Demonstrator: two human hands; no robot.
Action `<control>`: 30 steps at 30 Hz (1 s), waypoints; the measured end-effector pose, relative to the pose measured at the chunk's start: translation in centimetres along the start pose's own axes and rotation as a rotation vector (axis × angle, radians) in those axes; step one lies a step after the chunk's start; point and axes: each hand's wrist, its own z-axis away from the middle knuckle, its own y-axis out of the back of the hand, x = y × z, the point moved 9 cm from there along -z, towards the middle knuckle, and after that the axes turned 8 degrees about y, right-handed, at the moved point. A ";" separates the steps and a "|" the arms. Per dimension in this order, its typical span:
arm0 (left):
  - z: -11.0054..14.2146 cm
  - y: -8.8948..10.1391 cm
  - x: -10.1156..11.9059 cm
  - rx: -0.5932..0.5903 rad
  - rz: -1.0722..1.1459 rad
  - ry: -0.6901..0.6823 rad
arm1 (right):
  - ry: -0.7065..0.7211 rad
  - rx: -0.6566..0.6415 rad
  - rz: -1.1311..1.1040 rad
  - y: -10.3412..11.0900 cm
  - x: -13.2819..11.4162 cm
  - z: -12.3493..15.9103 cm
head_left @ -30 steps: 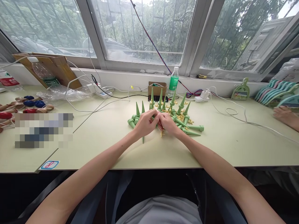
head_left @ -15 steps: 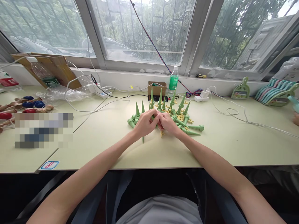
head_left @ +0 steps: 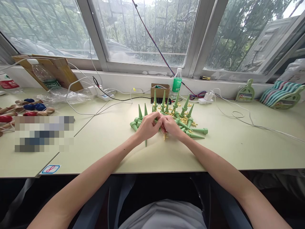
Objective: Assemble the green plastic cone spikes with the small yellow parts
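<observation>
My left hand point(head_left: 149, 126) and my right hand point(head_left: 171, 126) meet fingertip to fingertip above the table, both closed. Whatever they pinch is hidden by the fingers; a bit of green shows inside the curl of the left hand. Around them are several green plastic cone-shaped spikes, some upright on their caps like this spike point(head_left: 184, 106), others on their sides like this one point(head_left: 195, 135). The tip of one green spike point(head_left: 146, 143) points toward me below my left hand. Small yellow valve-like pieces point(head_left: 185, 120) are piled to the right, and one yellow piece point(head_left: 165, 137) shows below my fingers.
Behind the spikes stand a small cardboard box point(head_left: 156, 92) and a green-labelled bottle point(head_left: 177, 82). White cables point(head_left: 247, 119) cross the table on both sides. Wooden toys with red and blue balls point(head_left: 35, 106) lie at left; green-handled boards point(head_left: 281, 95) stand at far right.
</observation>
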 end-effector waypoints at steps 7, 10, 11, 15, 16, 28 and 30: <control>-0.1 -0.1 -0.2 -0.007 -0.004 0.018 | -0.002 -0.002 0.002 0.0 0.2 -0.1; -0.1 -0.2 -0.2 -0.015 -0.015 0.014 | 0.012 -0.007 -0.002 0.0 0.1 0.0; -0.1 -0.2 -0.2 -0.018 -0.017 0.011 | 0.013 -0.007 -0.001 0.0 0.0 0.0; -0.1 -0.2 0.0 -0.026 -0.030 0.006 | 0.009 -0.008 0.005 0.0 0.0 0.0; -0.2 -0.2 0.0 -0.026 -0.032 0.004 | 0.011 -0.009 0.009 -0.1 0.1 0.0; -0.2 -0.2 0.0 -0.045 -0.033 0.014 | 0.007 -0.002 0.025 0.1 0.1 0.0; -0.2 -0.2 -0.1 -0.046 -0.029 0.022 | 0.010 -0.005 0.022 0.0 0.1 0.0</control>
